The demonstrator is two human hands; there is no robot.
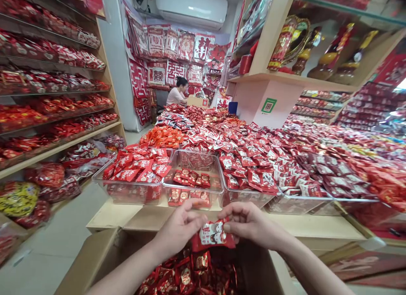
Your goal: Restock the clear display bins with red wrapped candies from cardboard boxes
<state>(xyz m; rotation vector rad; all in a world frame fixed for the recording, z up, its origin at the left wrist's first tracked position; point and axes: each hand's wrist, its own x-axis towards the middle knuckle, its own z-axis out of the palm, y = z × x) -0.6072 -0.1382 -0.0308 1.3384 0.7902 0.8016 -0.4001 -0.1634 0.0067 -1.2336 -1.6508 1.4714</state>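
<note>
Between both hands is a red candy packet (213,234) with white lettering and cartoon figures, held over an open cardboard box (91,257). My right hand (245,223) pinches its right edge between thumb and fingers. At its upper left corner, the thumb and fingers of my left hand (182,225) close on it, the index finger raised. Inside the box lie many shiny red wrapped candies (187,274), partly hidden by my forearms. Just beyond my hands stands a clear plastic bin (218,187) with a low layer of small red packets (190,177).
Full clear bins of red packets flank it, such as the left bin (127,193) and right bin (304,206). They line a wooden counter edge (108,219). Stocked shelves (53,92) rise at left, with bagged goods (50,180) beneath. A person (176,94) sits at the back.
</note>
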